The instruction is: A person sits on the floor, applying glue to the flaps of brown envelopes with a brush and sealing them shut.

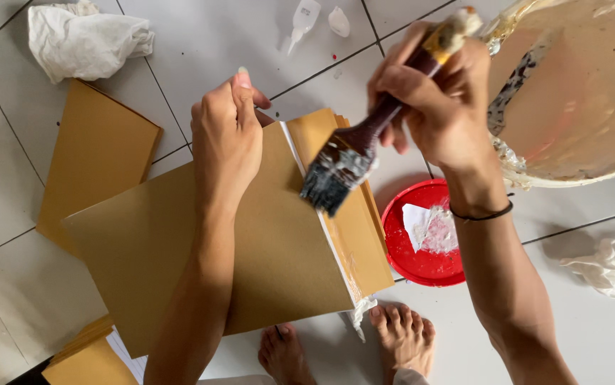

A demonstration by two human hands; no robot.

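My left hand (227, 135) presses flat on a brown cardboard cover (179, 249) that lies over a stack of brown sheets (361, 242). My right hand (436, 100) grips the dark wooden handle of a wide paintbrush (341, 167). Its bristles are smeared with white glue and hover just above the stack's white, glue-wet edge. A black band circles my right wrist.
A red lid (411, 260) holding white glue and a paper scrap sits right of the stack. A large glue-stained bowl (578, 93) fills the top right. Another brown board (97, 153), crumpled white cloths (83, 39) (614, 267), a small glue bottle (304, 20) and my bare feet (364, 342) rest on the white tiles.
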